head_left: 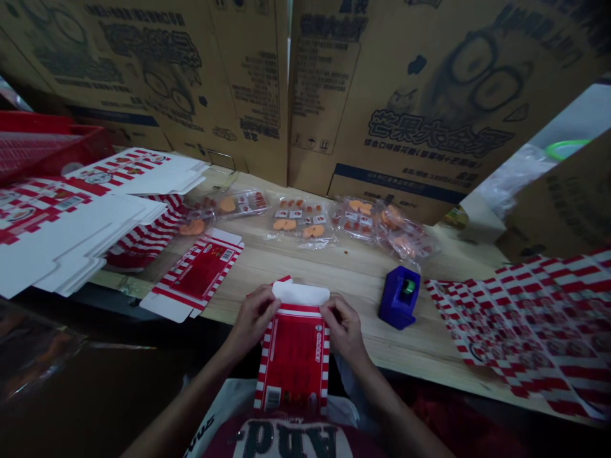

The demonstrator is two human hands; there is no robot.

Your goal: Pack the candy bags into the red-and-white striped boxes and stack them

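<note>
Pale wooden workbench (363, 280): red-and-white striped cardboard carton blank (294, 359) is held, its white end flap (300, 292) pinched firmly by left hand (252, 321) and right hand (342, 327), flap not yet folded in.

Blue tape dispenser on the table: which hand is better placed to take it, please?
Probably the right hand: it is on the side of the red-and-white carton nearer the blue tape dispenser, with nothing between them. The left hand is on the carton's far side and would have to cross it.
</note>
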